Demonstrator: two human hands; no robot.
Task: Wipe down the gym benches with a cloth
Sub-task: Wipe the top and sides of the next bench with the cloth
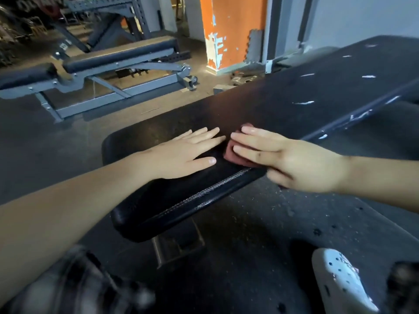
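step: wiping top pad of bench (pixel 172 200), near end; most of the pad is probably not yet done
how (judgement): press flat palm on cloth (pixel 230 152) with even pressure. Run long overlapping strokes along the pad toward the far end. Also catch the stitched side edge and the spot under the bracing hand. Refold the cloth if it bunches.
shoe (pixel 340 279): white, perforated, on floor, bottom right, nearest to camera
left hand (pixel 181 155): flat on pad, fingers straight and slightly spread, holds nothing, looks like a brace
cloth: reddish, lying on pad and mostly hidden under the right hand. Only its left edge and a far corner show. It sits just beside the left fingertips; cannot tell if they touch.
right hand (pixel 288 159): fingers straight, palm down on the cloth, pressing it and not pinching; thumb side hangs by the pad's near edge
far pad: rises up and right, with white scuffs
second bench (pixel 118 55): grey frame, well apart, far left, untouched
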